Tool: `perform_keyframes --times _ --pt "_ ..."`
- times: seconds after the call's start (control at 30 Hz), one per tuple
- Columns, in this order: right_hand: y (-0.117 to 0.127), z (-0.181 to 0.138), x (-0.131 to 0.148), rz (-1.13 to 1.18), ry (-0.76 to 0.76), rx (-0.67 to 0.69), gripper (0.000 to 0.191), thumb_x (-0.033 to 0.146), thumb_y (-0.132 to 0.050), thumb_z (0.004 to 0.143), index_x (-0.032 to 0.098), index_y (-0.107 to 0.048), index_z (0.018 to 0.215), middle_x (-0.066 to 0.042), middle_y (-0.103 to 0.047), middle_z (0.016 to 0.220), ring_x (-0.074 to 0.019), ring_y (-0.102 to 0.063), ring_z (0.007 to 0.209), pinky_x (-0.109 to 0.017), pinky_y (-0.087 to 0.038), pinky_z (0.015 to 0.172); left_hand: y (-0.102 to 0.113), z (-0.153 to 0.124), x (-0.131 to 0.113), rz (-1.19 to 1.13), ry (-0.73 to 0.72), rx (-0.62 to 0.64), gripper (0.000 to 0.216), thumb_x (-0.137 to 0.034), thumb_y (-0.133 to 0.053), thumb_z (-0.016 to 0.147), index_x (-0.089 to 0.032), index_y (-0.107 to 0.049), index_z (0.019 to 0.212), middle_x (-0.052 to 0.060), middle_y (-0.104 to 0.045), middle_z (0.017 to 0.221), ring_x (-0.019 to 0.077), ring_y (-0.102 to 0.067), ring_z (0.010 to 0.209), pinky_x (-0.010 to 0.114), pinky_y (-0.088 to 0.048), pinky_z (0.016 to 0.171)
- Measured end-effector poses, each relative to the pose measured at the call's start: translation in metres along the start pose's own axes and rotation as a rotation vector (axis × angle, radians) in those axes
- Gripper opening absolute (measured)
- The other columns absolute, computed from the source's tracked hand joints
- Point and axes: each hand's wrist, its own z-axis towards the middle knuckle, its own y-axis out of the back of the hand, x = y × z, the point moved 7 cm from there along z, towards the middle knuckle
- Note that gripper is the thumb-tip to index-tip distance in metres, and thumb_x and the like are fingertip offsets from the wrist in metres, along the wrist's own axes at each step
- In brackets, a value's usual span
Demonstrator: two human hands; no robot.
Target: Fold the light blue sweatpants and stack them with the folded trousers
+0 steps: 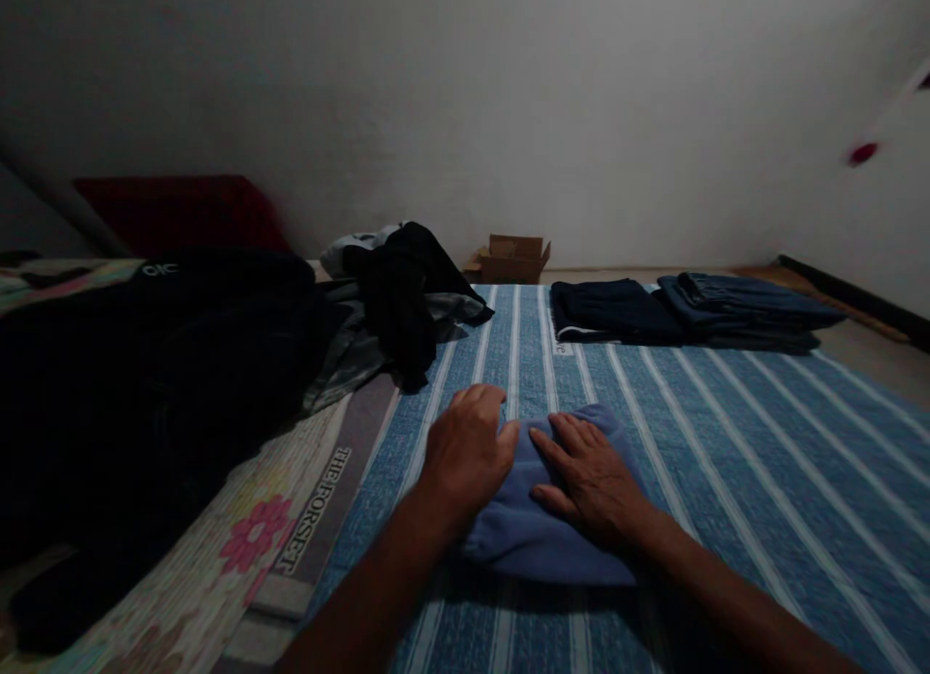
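A folded blue-purple garment (538, 543) lies on the blue-and-white striped bedspread (625, 393), straight ahead of me. Its exact kind cannot be told from the folds. My right hand (588, 471) rests flat on top of it with the fingers spread. At the garment's left edge is my left hand (472, 442), its fingers curved downward and the thumb apart from them. The left fingertips are partly hidden, and no cloth shows clearly pinched between them.
Dark folded trousers (610, 309) and a stack of folded jeans (748, 306) lie at the far right. To the left spreads a heap of dark clothes (160, 364), with a black garment (399, 287) beside it. An open cardboard box (514, 260) stands by the wall.
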Motion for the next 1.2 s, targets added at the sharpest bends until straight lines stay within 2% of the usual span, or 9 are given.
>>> perform_keyframes --times 0.07,0.17,0.33,0.53,0.67,0.77,0.9,1.03,1.2 --pt "0.001 0.0 0.001 0.014 -0.008 -0.021 0.062 0.049 -0.055 0.085 0.019 -0.042 0.138 -0.02 -0.044 0.137 -0.036 -0.04 0.127 -0.055 -0.036 0.1 -0.023 0.025 -0.009 0.051 -0.009 0.228 0.023 -0.024 -0.051 0.081 -0.017 -0.064 0.099 0.012 -0.065 0.108 0.0275 -0.056 0.108 0.036 -0.04 0.091" --pt "0.002 0.0 0.0 0.048 -0.032 -0.039 0.061 0.048 -0.057 0.084 0.019 -0.044 0.136 -0.018 -0.043 0.138 -0.0355 -0.038 0.128 -0.055 -0.035 0.101 -0.056 0.054 -0.014 0.045 -0.001 0.39 0.01 -0.021 -0.057 0.072 -0.017 -0.067 0.071 0.011 -0.069 0.082 0.0268 -0.063 0.087 0.032 -0.044 0.074" --pt "0.008 0.003 -0.001 0.157 -0.06 -0.078 0.061 0.045 -0.061 0.081 0.018 -0.043 0.134 -0.017 -0.042 0.138 -0.0335 -0.037 0.129 -0.052 -0.034 0.104 -0.093 0.071 -0.006 -0.044 -0.022 0.487 0.017 -0.028 -0.056 0.068 -0.016 -0.064 0.057 0.006 -0.063 0.061 0.0221 -0.06 0.066 0.029 -0.04 0.06" --pt "0.017 -0.001 0.003 0.166 -0.073 -0.207 0.048 0.036 -0.063 0.08 0.016 -0.051 0.122 -0.016 -0.047 0.133 -0.0326 -0.041 0.125 -0.05 -0.037 0.103 -0.106 0.075 0.009 -0.244 0.0 0.612 0.019 -0.033 -0.057 0.06 -0.016 -0.062 0.062 -0.003 -0.053 0.053 0.0132 -0.047 0.053 0.024 -0.032 0.048" --pt "0.018 -0.002 0.006 0.167 -0.071 -0.298 0.029 0.029 -0.06 0.08 0.016 -0.058 0.106 -0.014 -0.056 0.117 -0.03 -0.048 0.114 -0.046 -0.043 0.096 -0.107 0.079 0.01 -0.34 0.034 0.665 0.018 -0.031 -0.058 0.054 -0.016 -0.058 0.063 -0.005 -0.049 0.053 0.0109 -0.043 0.052 0.022 -0.03 0.047" --pt "0.018 -0.001 0.005 0.168 -0.082 -0.304 0.024 0.028 -0.061 0.08 0.016 -0.058 0.101 -0.013 -0.058 0.109 -0.0285 -0.051 0.106 -0.044 -0.045 0.091 -0.109 0.087 0.005 -0.375 0.06 0.681 0.021 -0.036 -0.058 0.056 -0.017 -0.058 0.064 -0.005 -0.049 0.055 0.0106 -0.042 0.052 0.022 -0.03 0.047" --pt "0.015 0.002 0.005 0.172 -0.113 -0.272 0.024 0.031 -0.061 0.08 0.018 -0.058 0.1 -0.011 -0.058 0.104 -0.0273 -0.051 0.102 -0.044 -0.045 0.089 -0.122 0.1 -0.005 -0.322 0.099 0.676 0.028 -0.045 -0.059 0.061 -0.017 -0.059 0.06 -0.003 -0.05 0.053 0.0117 -0.042 0.051 0.024 -0.029 0.047" --pt "0.011 0.003 0.004 0.163 -0.13 -0.28 0.026 0.035 -0.063 0.079 0.017 -0.058 0.098 -0.011 -0.058 0.103 -0.0271 -0.051 0.099 -0.043 -0.045 0.087 -0.134 0.108 -0.019 -0.231 0.117 0.621 0.034 -0.045 -0.064 0.061 -0.018 -0.049 0.045 -0.003 -0.042 0.045 0.0124 -0.041 0.05 0.026 -0.026 0.047" --pt "0.006 0.004 0.004 0.136 -0.109 -0.327 0.033 0.037 -0.065 0.077 0.015 -0.059 0.102 -0.013 -0.057 0.111 -0.0294 -0.05 0.105 -0.043 -0.045 0.09 -0.134 0.104 -0.024 -0.227 0.115 0.601 0.04 -0.047 -0.065 0.061 -0.019 -0.042 0.042 -0.005 -0.035 0.043 0.01 -0.033 0.046 0.027 -0.022 0.046"
